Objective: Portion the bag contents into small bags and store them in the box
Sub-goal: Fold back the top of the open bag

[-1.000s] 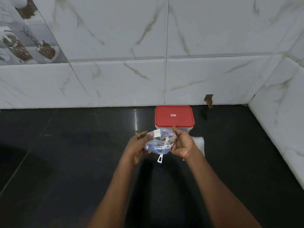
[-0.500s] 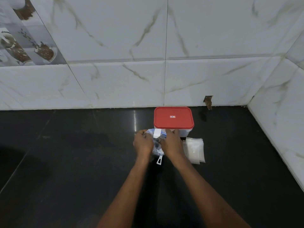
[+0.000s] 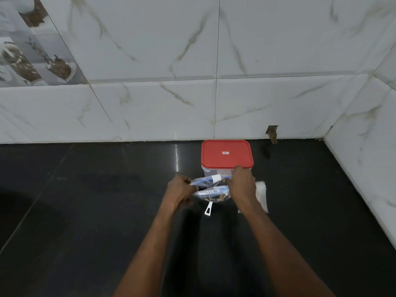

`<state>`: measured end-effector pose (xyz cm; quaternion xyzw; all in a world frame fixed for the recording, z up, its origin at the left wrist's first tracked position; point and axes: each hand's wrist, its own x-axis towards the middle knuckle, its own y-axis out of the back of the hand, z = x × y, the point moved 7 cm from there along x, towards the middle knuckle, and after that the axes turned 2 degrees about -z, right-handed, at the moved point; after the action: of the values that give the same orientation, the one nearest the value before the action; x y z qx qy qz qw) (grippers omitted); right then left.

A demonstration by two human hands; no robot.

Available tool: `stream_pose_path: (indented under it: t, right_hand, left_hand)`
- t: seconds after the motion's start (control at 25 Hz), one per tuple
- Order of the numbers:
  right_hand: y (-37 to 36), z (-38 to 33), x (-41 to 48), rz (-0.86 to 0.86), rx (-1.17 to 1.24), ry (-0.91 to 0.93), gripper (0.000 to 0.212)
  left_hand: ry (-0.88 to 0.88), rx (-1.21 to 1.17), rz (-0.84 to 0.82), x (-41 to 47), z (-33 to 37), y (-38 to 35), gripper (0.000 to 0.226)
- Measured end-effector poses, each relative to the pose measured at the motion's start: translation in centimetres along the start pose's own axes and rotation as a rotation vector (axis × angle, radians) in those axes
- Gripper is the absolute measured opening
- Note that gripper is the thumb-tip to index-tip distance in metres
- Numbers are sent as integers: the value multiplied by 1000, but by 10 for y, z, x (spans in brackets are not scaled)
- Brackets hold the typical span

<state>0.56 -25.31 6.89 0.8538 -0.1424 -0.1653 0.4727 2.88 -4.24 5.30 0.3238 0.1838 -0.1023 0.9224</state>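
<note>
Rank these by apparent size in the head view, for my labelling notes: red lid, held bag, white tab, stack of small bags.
Largest: red lid.
Next: bag and stack of small bags, both partly hidden, so left unranked.
Smallest: white tab.

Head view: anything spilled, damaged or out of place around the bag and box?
No spill shows. The only damage is a chipped hole in the wall tile, behind and right of the red-lidded box. Left hand and right hand grip the bag.
</note>
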Motion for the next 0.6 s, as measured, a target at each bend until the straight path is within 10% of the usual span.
stream_pose_path:
  t: [0.32, 0.6]
  right_hand:
    - [-18, 10, -9, -177, 675, -209, 17]
    - [-28, 12, -27, -503, 1115, -436, 15]
  left_hand:
    - [25, -320, 137, 6, -2, -2, 27]
    - [287, -751, -121, 1, -14, -30, 21]
